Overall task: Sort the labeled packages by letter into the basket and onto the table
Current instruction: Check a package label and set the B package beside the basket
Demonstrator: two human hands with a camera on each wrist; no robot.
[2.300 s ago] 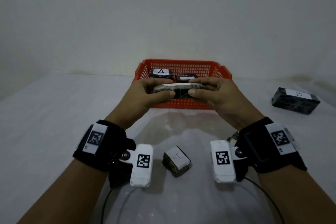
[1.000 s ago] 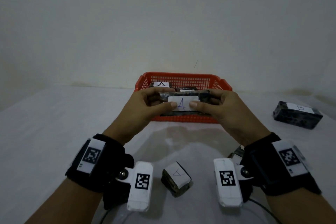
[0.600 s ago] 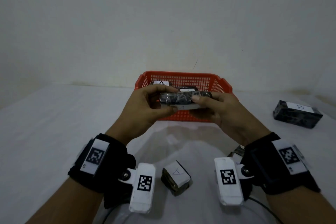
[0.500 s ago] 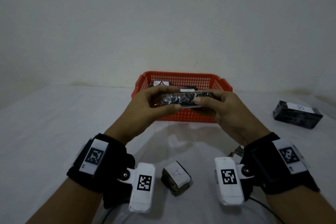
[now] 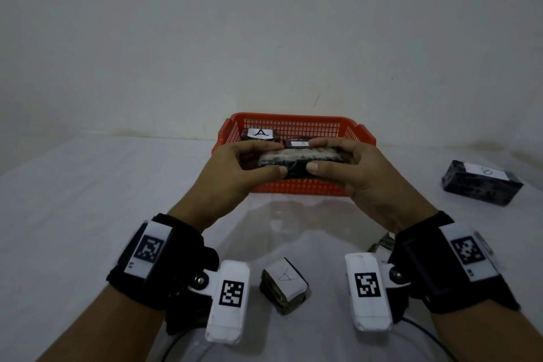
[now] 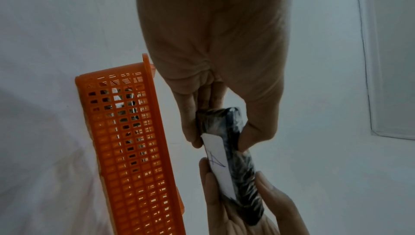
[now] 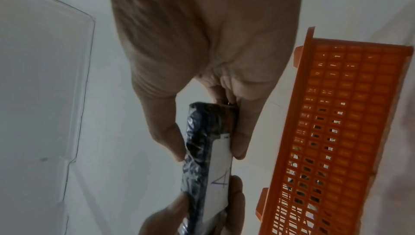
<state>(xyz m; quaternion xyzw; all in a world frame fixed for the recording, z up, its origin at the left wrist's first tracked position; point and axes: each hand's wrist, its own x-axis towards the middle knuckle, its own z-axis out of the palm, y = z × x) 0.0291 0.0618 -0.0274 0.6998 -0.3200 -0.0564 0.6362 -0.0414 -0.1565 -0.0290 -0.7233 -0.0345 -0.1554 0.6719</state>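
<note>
Both hands hold one flat black-wrapped package (image 5: 296, 162) just above the near wall of the orange basket (image 5: 299, 186). My left hand (image 5: 238, 169) pinches its left end, my right hand (image 5: 349, 167) its right end. In the wrist views the package (image 6: 233, 160) (image 7: 209, 164) shows a white label with a handwritten A. Two A-labeled packages (image 5: 260, 134) (image 5: 299, 143) lie inside the basket. A small A-labeled package (image 5: 284, 283) sits on the table between my wrists. A black B-labeled package (image 5: 482, 182) lies on the table at the right.
The basket (image 6: 128, 143) (image 7: 325, 132) stands against the white back wall on a white-covered table (image 5: 73, 214). A cable (image 5: 423, 332) runs from the right wrist camera near the table's front. Something small and partly hidden lies under my right wrist (image 5: 382, 244).
The held package has turned from label facing me to lying flat, and both hands have carried it slightly forward and down toward the basket's near wall. Nothing else has moved.
</note>
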